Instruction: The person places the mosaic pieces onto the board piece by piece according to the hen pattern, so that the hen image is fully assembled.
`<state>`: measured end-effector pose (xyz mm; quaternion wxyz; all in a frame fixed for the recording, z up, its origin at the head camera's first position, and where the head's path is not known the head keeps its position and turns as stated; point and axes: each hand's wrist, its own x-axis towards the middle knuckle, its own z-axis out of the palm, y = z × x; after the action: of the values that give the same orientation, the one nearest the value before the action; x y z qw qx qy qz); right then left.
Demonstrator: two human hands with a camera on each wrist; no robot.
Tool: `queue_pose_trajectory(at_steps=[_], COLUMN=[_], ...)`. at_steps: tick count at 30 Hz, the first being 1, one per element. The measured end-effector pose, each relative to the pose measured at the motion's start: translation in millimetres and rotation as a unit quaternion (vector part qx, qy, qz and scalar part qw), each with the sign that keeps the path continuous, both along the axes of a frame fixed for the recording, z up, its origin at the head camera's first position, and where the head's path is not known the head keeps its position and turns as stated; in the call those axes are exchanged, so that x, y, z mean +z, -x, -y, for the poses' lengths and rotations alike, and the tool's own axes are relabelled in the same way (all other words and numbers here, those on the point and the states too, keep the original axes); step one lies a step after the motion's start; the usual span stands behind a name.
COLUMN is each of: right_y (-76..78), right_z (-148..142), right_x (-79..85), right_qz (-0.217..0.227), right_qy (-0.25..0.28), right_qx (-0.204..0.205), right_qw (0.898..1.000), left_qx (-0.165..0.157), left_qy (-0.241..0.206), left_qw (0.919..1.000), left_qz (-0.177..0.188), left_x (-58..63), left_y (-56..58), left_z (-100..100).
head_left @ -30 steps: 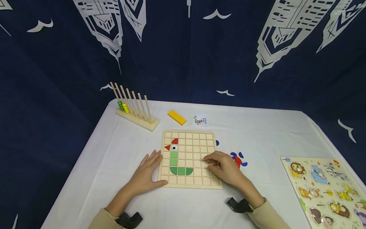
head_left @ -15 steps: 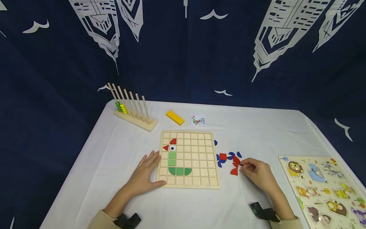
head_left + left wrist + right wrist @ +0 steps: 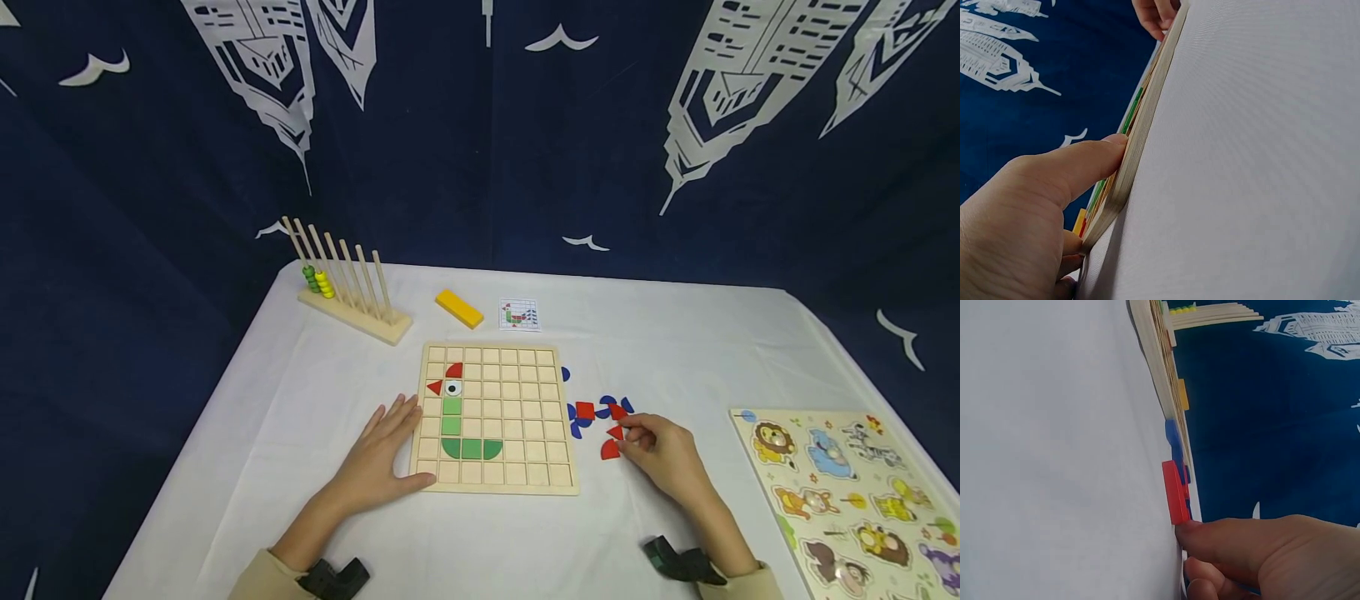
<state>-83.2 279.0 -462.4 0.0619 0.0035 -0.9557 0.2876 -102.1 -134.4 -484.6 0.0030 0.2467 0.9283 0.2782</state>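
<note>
In the head view my left hand (image 3: pixel 378 454) rests along the left side of the wooden grid board (image 3: pixel 525 487), fingers spread. Its thumb (image 3: pixel 1100 153) lies on the board's near edge in the left wrist view. Green and red pieces and an eye tile (image 3: pixel 453 388) form a bird shape on the board. To the board's right, my right hand (image 3: pixel 663 454) touches loose pieces, thumb and index finger apart. Right at them are a red triangle (image 3: pixel 615 432) and a red quarter circle (image 3: pixel 611 450). In the right wrist view the thumb tip meets a red piece (image 3: pixel 1175 492).
Blue half circles (image 3: pixel 627 405) and a red square (image 3: pixel 585 410) lie by the board. Behind it are a picture card (image 3: pixel 521 315), a yellow block (image 3: pixel 459 308) and a peg stand with beads (image 3: pixel 356 315). An animal puzzle (image 3: pixel 847 475) lies at the right.
My right hand has moved from over the board to the loose pieces, then slightly left, shifting some red pieces and a blue one. My left hand stays on the board.
</note>
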Motion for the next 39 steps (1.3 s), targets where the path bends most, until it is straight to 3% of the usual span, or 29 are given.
queue_pose_trajectory(at_steps=[22,30,34,39], right_y=[3.5,4.1,6.8,11.1], right_z=[12,16,30,65], right_x=[-1.9,6.3,12.0,14.6], right_qz=[-0.027,-0.067,-0.095,-0.128], right_qy=[-0.014,-0.015,0.004,0.036], right_qx=[0.008,0.006,0.037,0.122], right_qw=[1.000,0.998,0.995,0.984], left_qx=[0.001,0.000,0.000,0.000], left_qy=[-0.007,-0.007,-0.010,-0.012], left_qw=[1.0000,0.9999,0.9998,0.9998], left_qz=[0.001,0.012,0.015,0.018], left_x=[2.5,1.8,2.5,3.1], left_y=[-1.7,-0.5,-0.2,-0.4], left_z=[2,0,-1,0])
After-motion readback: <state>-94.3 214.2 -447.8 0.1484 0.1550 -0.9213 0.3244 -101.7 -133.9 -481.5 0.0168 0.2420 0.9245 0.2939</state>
